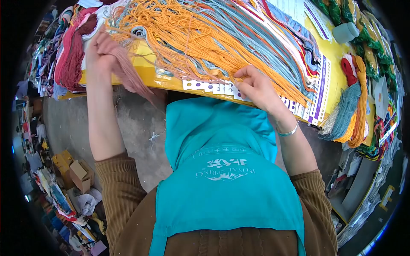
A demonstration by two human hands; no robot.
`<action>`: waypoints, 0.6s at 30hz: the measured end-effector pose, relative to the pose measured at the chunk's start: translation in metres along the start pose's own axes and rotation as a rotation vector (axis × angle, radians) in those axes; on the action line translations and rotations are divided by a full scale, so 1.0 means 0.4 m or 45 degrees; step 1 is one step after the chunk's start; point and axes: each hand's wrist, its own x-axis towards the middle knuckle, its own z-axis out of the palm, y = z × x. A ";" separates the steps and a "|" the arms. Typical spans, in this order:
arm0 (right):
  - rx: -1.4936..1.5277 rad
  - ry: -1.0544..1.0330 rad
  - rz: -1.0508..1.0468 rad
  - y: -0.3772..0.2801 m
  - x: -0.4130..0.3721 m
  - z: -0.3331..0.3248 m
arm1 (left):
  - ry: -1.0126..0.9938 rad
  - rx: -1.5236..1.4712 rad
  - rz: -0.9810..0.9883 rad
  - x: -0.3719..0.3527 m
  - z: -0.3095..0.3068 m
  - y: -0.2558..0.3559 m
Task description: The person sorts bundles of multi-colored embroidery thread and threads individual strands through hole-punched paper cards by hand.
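My left hand (102,53) is raised at the table's left front edge, its fingers closed around a bundle of dusty pink embroidery thread (130,72). The loose ends of that bundle hang below the edge. My right hand (258,89) is at the front edge, thumb and forefinger pinched on thin pinkish strands (200,77) that run leftward. Beneath it lie white cards with punched holes (218,88). Behind both hands spreads a thick layer of orange thread (188,34), tangled at its far end. Blue-grey threads (252,38) lie alongside it.
Red and pink skeins (74,51) hang at the table's left. On the yellow tabletop (331,64), a pale green roll (345,33) stands near bagged goods. Teal and orange skeins (348,106) lie at the right edge. Cardboard boxes (79,175) sit on the floor at left.
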 end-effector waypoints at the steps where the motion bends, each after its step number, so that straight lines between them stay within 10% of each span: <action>1: 0.018 0.001 -0.006 0.003 0.000 0.002 | 0.169 0.065 0.155 0.003 -0.009 0.026; 18: 0.656 0.084 -0.358 -0.123 -0.041 0.154 | -0.235 0.169 -0.245 -0.245 0.263 -0.513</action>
